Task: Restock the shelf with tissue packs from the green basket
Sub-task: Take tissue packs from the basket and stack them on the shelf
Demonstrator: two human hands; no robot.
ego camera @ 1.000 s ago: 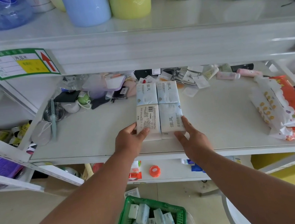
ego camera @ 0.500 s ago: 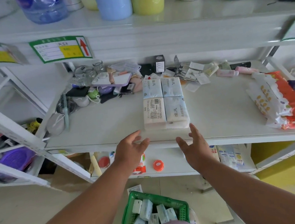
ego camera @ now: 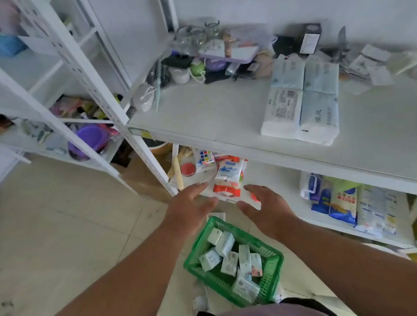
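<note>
Here the white shelf (ego camera: 222, 109) is a flat, matte board on perforated white metal uprights, and on it lie four soft, plastic-wrapped tissue packs (ego camera: 299, 100), rectangular and pillowy, set two by two and touching: the pair nearer the wall pale blue, the front left one white with printed text and a barcode, the front right one pale blue with lettering. Down on the tiled floor stands the green basket (ego camera: 204, 270), a plastic lattice with a rectangular rim, holding a loose jumble of smaller boxy tissue packs (ego camera: 225, 244) in white and pale green wrap, tipped at different angles. The left hand (ego camera: 189, 206) and right hand (ego camera: 267, 208) hang above the basket's far rim with fingers spread and relaxed, holding nothing. The basket packs lie just below and nearer the body than both hands; the shelf packs sit well apart, up and to the right of the right hand
</note>
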